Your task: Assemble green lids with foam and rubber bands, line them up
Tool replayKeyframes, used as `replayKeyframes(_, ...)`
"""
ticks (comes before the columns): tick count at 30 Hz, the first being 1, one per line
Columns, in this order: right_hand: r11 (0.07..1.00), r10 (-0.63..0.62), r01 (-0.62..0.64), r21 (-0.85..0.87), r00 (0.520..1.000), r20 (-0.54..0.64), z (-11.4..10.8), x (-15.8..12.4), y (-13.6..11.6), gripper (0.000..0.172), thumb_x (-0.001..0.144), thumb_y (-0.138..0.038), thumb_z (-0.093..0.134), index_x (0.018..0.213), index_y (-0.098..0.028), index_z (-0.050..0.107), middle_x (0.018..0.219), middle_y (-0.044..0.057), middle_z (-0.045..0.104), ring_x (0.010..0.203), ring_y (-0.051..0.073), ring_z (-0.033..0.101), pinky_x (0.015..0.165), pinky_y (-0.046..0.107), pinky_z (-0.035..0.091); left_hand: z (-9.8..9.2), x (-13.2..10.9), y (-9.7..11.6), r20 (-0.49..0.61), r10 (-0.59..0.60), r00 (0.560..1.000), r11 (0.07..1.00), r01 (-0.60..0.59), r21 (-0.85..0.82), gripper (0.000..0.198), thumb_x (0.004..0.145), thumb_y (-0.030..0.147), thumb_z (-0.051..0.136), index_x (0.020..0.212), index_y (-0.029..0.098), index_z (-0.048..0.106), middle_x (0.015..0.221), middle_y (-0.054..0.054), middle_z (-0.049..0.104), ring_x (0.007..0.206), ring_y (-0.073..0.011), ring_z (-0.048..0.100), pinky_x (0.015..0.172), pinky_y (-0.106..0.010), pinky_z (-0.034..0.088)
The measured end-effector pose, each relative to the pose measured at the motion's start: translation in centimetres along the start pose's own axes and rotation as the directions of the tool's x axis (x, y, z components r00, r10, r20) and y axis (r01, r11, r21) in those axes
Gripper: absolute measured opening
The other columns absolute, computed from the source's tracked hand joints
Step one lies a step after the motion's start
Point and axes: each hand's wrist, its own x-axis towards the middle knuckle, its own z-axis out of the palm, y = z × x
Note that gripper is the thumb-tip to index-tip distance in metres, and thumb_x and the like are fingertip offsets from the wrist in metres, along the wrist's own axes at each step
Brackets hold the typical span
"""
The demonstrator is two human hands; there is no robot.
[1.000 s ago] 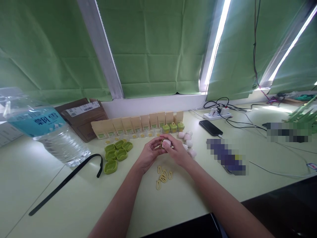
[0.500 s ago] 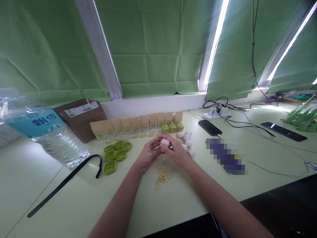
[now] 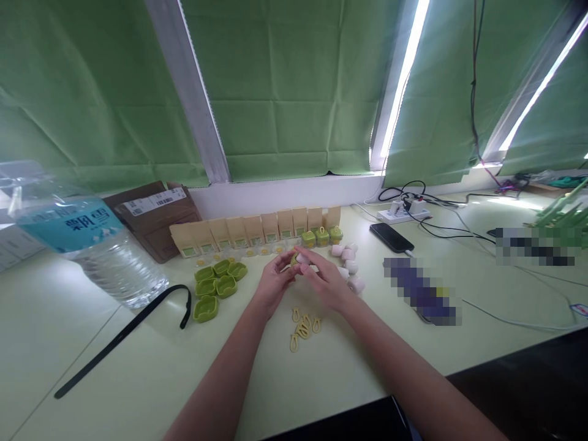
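Note:
My left hand [image 3: 274,283] and my right hand [image 3: 324,278] meet over the middle of the desk, fingers pinched together on a small pink-and-green case [image 3: 299,259]. Several yellow loops [image 3: 303,326] lie on the desk just below my hands. Several open green case halves [image 3: 218,283] sit to the left. Pink inserts [image 3: 349,264] lie to the right. Behind them stands a row of tan cardboard boxes [image 3: 252,233], with three closed green cases [image 3: 321,236] at its right end.
A large water bottle [image 3: 87,245] lies at the left, with a black strap [image 3: 124,334] in front of it and a brown parcel [image 3: 154,214] behind. A phone [image 3: 390,236], a power strip [image 3: 404,213] and cables lie at the right. The desk's dark front edge [image 3: 505,380] runs at lower right.
My hands have moved slightly away from me, toward the row of boxes, turning the small case between the fingertips. Nothing else on the desk has moved.

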Motion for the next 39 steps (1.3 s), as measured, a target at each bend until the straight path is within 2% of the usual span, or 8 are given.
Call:
replayKeyframes(3, 0.999, -0.031, 0.031, 0.010, 0.999, -0.020, -0.1, 0.0, 0.1, 0.039, 0.098, -0.041, 0.046, 0.132, -0.028, 0.060, 0.141, 0.005, 0.057, 0.135, 0.025, 0.046, 0.112, 0.045, 0.036, -0.1, 0.2, 0.1, -0.107, 0.035, 0.994, 0.999, -0.031, 0.038, 0.057, 0.064, 0.035, 0.085, 0.115, 0.020, 0.064, 0.117, -0.007, 0.063, 0.082, -0.0110, 0.059, 0.068, -0.022, 0.043)
replayKeyframes(10, 0.994, -0.064, 0.070, 0.081, 0.995, -0.073, -0.2, 0.0, -0.5, 0.034, 0.098, -0.039, 0.046, 0.125, -0.025, 0.062, 0.116, 0.006, 0.070, 0.109, 0.022, 0.063, 0.095, 0.038, 0.049, -0.6, 0.7, 0.1, -0.272, 0.098, 0.957, 0.994, -0.083, 0.066, 0.063, 0.062, 0.039, 0.083, 0.117, 0.019, 0.063, 0.107, -0.007, 0.064, 0.074, -0.0086, 0.056, 0.062, -0.021, 0.038)
replayKeyframes(15, 0.999, 0.049, -0.049, 0.020, 0.999, -0.016, -0.1, 0.0, 0.0, 0.047, 0.098, -0.044, 0.043, 0.143, -0.031, 0.046, 0.142, 0.005, 0.054, 0.130, 0.024, 0.050, 0.104, 0.042, 0.043, -0.3, 0.3, 0.2, -0.157, 0.099, 0.983, 0.975, -0.064, 0.213, 0.059, 0.065, 0.044, 0.082, 0.116, 0.021, 0.065, 0.117, -0.007, 0.063, 0.078, -0.0108, 0.059, 0.066, -0.023, 0.043)
replayKeyframes(21, 0.980, 0.192, -0.190, -0.060, 0.981, 0.037, -0.3, -0.3, 0.1, 0.052, 0.098, -0.049, 0.041, 0.147, -0.032, 0.040, 0.126, 0.006, 0.065, 0.119, 0.028, 0.058, 0.102, 0.048, 0.042, 0.5, -0.4, 0.2, 0.079, 0.058, 0.995, 0.956, -0.078, 0.283, 0.054, 0.071, 0.045, 0.078, 0.116, 0.019, 0.065, 0.110, -0.009, 0.065, 0.092, -0.0173, 0.062, 0.073, -0.025, 0.047)
replayKeyframes(27, 0.992, 0.072, -0.061, 0.109, 0.992, -0.101, -0.3, 0.0, 0.4, 0.043, 0.097, -0.045, 0.046, 0.135, -0.026, 0.051, 0.110, 0.007, 0.072, 0.109, 0.023, 0.064, 0.094, 0.039, 0.049, -0.5, 0.6, -0.5, -0.227, 0.182, 0.957, 0.941, -0.103, 0.321, 0.057, 0.069, 0.046, 0.078, 0.117, 0.019, 0.064, 0.103, -0.008, 0.064, 0.082, -0.0144, 0.061, 0.072, -0.026, 0.049)
replayKeyframes(30, 0.995, 0.069, -0.059, 0.082, 0.990, -0.124, 0.0, 0.1, 0.6, 0.039, 0.094, -0.042, 0.051, 0.129, -0.025, 0.055, 0.107, 0.008, 0.072, 0.100, 0.022, 0.066, 0.087, 0.038, 0.053, -0.8, 1.0, -0.8, -0.282, 0.208, 0.936, 0.956, -0.134, 0.262, 0.053, 0.070, 0.044, 0.077, 0.114, 0.018, 0.063, 0.101, -0.007, 0.063, 0.077, -0.0128, 0.061, 0.072, -0.027, 0.051)
replayKeyframes(35, 0.998, 0.025, -0.027, -0.053, 0.999, -0.037, 0.7, 0.1, 0.8, 0.051, 0.086, -0.038, 0.064, 0.134, -0.027, 0.052, 0.131, 0.008, 0.060, 0.112, 0.023, 0.060, 0.093, 0.040, 0.052, -0.2, 0.4, -0.7, -0.103, 0.180, 0.978, 0.967, -0.156, 0.202, 0.049, 0.074, 0.047, 0.074, 0.111, 0.018, 0.060, 0.096, -0.006, 0.063, 0.077, -0.0141, 0.063, 0.072, -0.028, 0.051)
replayKeyframes(39, 0.998, -0.009, 0.009, -0.055, 1.000, 0.000, 0.5, 0.2, 0.7, 0.042, 0.089, -0.036, 0.061, 0.130, -0.028, 0.056, 0.130, 0.006, 0.061, 0.117, 0.023, 0.058, 0.099, 0.040, 0.049, 0.6, -0.1, -0.6, 0.063, 0.139, 0.988, 0.956, -0.150, 0.253, 0.051, 0.076, 0.051, 0.072, 0.113, 0.019, 0.059, 0.091, -0.005, 0.064, 0.075, -0.0141, 0.063, 0.067, -0.024, 0.048)
